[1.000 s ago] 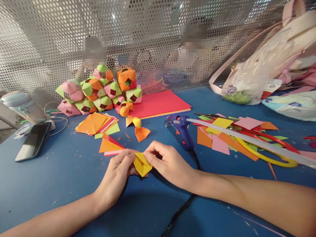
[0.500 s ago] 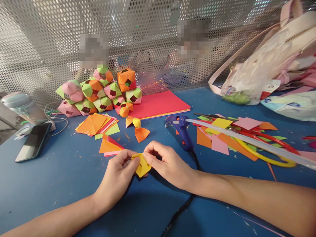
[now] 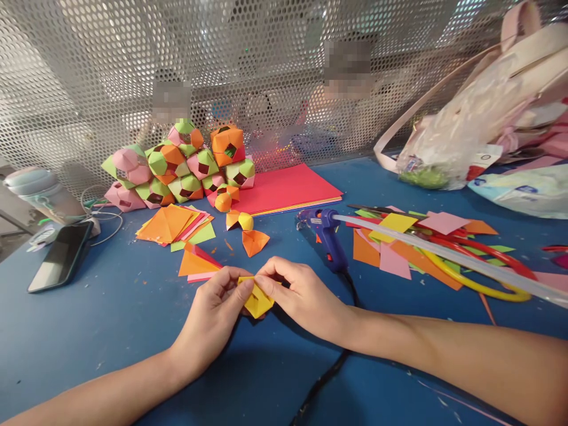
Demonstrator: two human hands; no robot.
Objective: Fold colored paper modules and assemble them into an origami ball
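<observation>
A small folded yellow paper piece (image 3: 257,300) is pinched between both my hands just above the blue table (image 3: 110,331). My left hand (image 3: 213,316) grips its left side with thumb and fingers closed. My right hand (image 3: 297,296) pinches its right upper edge, fingers curled. Just beyond lie a folded orange piece (image 3: 255,239), a yellow-orange piece (image 3: 239,219) and an orange triangle on pink paper (image 3: 195,263).
A blue glue gun (image 3: 328,236) lies right of my hands, its black cord running under my right forearm. Paper scraps with red and yellow loops (image 3: 444,251) lie at right, finished paper balls (image 3: 186,168) and red sheets (image 3: 288,186) behind, a phone (image 3: 60,257) at left, bags (image 3: 479,112) far right.
The yellow piece has been folded smaller and more compact between my fingers; both hands stayed in nearly the same place, drawn slightly closer together.
</observation>
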